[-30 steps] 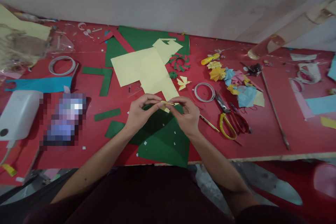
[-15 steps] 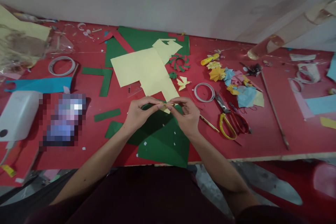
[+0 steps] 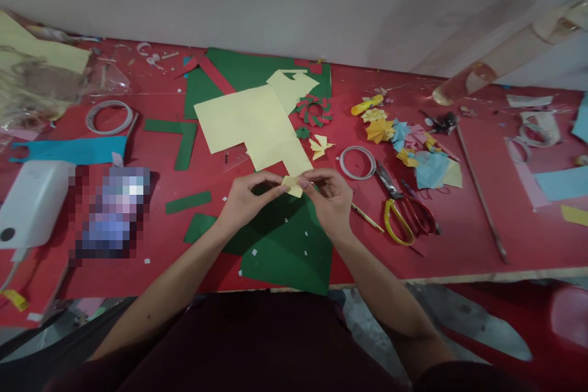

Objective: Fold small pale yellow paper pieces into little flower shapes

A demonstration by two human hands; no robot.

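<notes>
A small piece of pale yellow paper (image 3: 293, 187) is pinched between my two hands, its broad face turned up. My left hand (image 3: 249, 195) grips its left edge between thumb and fingers. On the right edge, the thumb of my right hand (image 3: 329, 197) presses over the paper, and the fingertips behind it are hidden. Below the hands lies a dark green sheet (image 3: 287, 257) dotted with small white scraps. A large cut yellow sheet (image 3: 250, 125) lies just beyond. Near it are a folded yellow paper shape (image 3: 320, 146) and a red and green paper ring (image 3: 314, 111).
Right of my hands lie a tape roll (image 3: 357, 163), scissors (image 3: 399, 220), a gold pen (image 3: 367, 218) and several folded paper stars (image 3: 380, 130). Leftward are green strips (image 3: 187, 202), another tape roll (image 3: 109, 117), a blurred-out phone (image 3: 114, 211) and a white power bank (image 3: 37, 202).
The yellow paper was nearly edge-on between my fingertips; now its flat face shows. My right thumb has shifted onto it, and both hands have moved slightly right.
</notes>
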